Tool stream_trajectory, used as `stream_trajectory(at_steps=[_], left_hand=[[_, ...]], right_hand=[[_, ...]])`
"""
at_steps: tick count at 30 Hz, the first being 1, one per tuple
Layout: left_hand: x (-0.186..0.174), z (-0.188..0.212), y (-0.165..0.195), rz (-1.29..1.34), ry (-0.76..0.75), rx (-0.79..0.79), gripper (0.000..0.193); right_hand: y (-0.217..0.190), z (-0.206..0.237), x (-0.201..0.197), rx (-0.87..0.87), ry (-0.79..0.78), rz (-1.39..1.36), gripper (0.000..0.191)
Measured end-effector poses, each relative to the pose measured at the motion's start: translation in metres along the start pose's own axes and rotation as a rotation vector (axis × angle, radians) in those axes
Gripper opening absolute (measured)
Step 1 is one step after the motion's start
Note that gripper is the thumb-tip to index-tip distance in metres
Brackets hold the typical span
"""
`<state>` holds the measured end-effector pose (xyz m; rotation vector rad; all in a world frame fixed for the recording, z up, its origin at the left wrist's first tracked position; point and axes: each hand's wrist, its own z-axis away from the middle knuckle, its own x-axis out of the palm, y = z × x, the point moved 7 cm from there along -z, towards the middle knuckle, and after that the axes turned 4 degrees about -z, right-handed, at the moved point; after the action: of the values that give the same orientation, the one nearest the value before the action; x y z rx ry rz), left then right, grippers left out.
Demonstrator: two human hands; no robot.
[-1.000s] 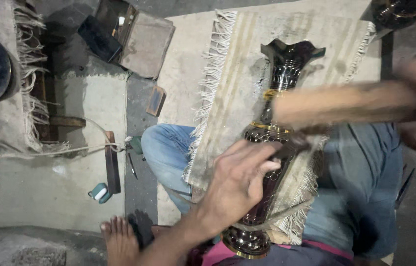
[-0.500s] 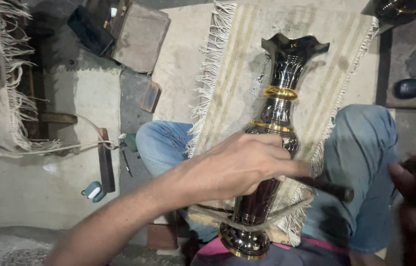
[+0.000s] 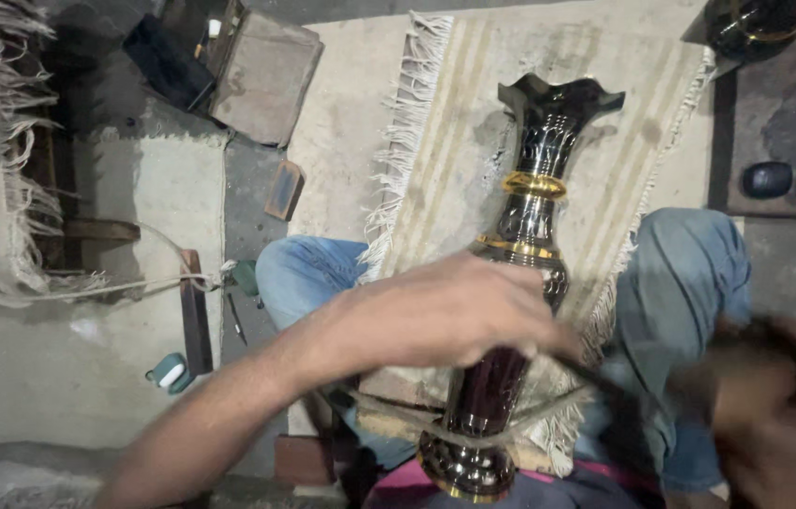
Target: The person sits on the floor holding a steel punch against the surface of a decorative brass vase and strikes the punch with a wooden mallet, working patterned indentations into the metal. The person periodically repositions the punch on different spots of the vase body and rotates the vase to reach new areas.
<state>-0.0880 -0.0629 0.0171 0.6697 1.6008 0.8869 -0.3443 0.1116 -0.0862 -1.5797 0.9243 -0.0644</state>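
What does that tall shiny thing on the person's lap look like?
Find the fringed beige rug spread over the person's jeans. On it lies a tall, dark, glossy metal vase, with the left hand resting on its middle. Unlike anything nearby, it has gold bands and a wavy, flared mouth.

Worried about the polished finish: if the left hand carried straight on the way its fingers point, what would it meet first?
Probably the thin dark tool at its fingertips; the left hand already lies across the vase. Depth is unclear.

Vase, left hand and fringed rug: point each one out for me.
vase [image 3: 532,221]: head view, on the neck below the gold band.
left hand [image 3: 445,311]: head view, back of the hand laid over the vase's body.
fringed rug [image 3: 459,141]: head view, bare striped weave left of the vase.
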Motion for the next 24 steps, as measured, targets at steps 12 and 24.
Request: stream_trajectory(at_steps=[12, 24], left_hand=[[0.004, 0.061, -0.007, 0.096, 0.839, -0.325, 0.028], [-0.002, 0.059, -0.011, 0.047, 0.782, -0.301, 0.023]], right_hand=[[-0.025, -0.085, 0.031, 0.166, -0.406, -0.379, 0.056], [-0.123, -0.17, 0.095, -0.047, -0.655, 0.287, 0.049]])
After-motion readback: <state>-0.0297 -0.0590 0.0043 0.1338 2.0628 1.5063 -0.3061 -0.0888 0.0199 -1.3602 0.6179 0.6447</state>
